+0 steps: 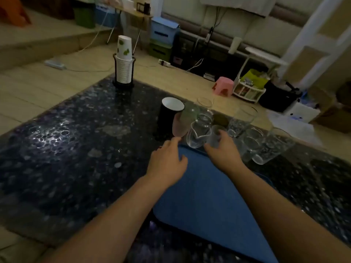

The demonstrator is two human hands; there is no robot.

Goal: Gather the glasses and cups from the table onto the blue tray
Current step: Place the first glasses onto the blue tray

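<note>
Reaching toward twelve o'clock, the right hand (222, 149) closed its grip on a small frosted cup (215, 135) by the blue tray (209, 196) rim, for a short carry; the left hand (167, 160) hovered loosely spread; the other glasses (252, 137) stood clustered at one o'clock on the worktop (76, 149).

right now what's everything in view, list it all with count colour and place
blue tray: 1, blue, near table edge under both arms
black cup: 1, black outside, white inside, beyond tray's far left corner
frosted pink glass: 1, pinkish, beside black cup
clear glasses: several, blurred, exact count unclear, clustered past tray's far edge and to its right
paper cup stack: 1 stack, white with green spots, in black holder at far table corner
pink stool: 1, on floor beyond table
left hand: open, over tray's far left corner
right hand: grip on a small clear glass
</note>
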